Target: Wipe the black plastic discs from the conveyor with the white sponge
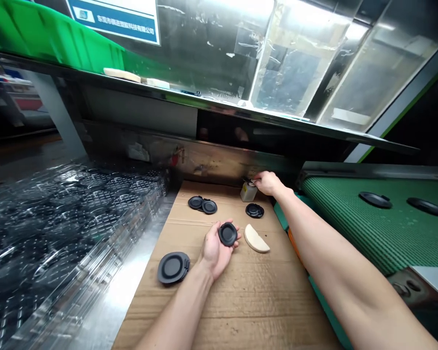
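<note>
My left hand point(216, 248) rests palm up on the cardboard sheet point(241, 291), fingers curled round a small black round rubber part point(228, 234). My right hand point(268, 183) reaches to the far edge of the cardboard, fingers pinched at the top of a small white bottle point(247, 191); what they hold is too small to make out. A larger black disc point(173, 267) lies left of my left wrist. Two joined black discs point(202, 204) and a single one point(254, 210) lie further back. A cream half-round pad point(256, 239) lies right of my left hand.
Stacked clear plastic trays point(65, 214) fill the left side. A green conveyor belt point(379, 223) on the right carries several black discs point(375, 199). A metal shelf point(204, 104) overhangs the bench, with a green bin point(54, 36) on top.
</note>
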Tool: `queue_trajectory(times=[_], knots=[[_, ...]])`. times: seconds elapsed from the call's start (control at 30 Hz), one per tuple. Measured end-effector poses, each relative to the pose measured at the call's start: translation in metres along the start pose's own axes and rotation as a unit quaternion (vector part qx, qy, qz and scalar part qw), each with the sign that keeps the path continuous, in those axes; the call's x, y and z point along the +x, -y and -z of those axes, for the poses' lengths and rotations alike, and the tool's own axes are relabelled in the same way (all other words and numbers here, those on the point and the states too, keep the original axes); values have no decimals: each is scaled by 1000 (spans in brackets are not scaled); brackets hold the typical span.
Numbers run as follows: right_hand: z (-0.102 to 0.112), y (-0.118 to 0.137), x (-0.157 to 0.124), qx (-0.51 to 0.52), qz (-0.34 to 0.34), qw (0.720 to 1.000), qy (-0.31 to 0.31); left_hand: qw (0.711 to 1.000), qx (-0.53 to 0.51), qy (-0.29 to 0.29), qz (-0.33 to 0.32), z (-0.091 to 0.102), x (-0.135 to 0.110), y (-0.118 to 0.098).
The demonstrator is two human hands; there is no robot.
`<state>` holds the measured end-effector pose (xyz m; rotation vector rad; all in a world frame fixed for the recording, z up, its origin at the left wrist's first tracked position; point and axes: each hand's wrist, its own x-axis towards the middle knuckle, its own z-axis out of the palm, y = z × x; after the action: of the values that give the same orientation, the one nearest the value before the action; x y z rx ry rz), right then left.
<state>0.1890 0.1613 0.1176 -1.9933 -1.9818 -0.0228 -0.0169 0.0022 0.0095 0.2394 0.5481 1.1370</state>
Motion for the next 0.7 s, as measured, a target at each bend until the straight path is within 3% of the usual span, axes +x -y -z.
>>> queue_trajectory(times=[0.23, 0.37, 0.5, 0.63, 0.7], knots=[[-4, 0, 18, -16, 13, 999, 43, 999, -45, 1, 9, 2, 3, -2], [8, 3, 3, 0, 12, 1000, 24, 996, -79, 26, 25, 3, 3, -5], [11, 23, -65, 125, 58, 988, -67, 995, -87, 50, 19, 5, 5, -8], [-17, 52, -154, 212, 145, 965, -56, 995, -82, 61, 15, 6, 9, -6], [-38, 62, -184, 218, 170, 961, -30, 994, -88, 59, 9, 6, 10, -4]])
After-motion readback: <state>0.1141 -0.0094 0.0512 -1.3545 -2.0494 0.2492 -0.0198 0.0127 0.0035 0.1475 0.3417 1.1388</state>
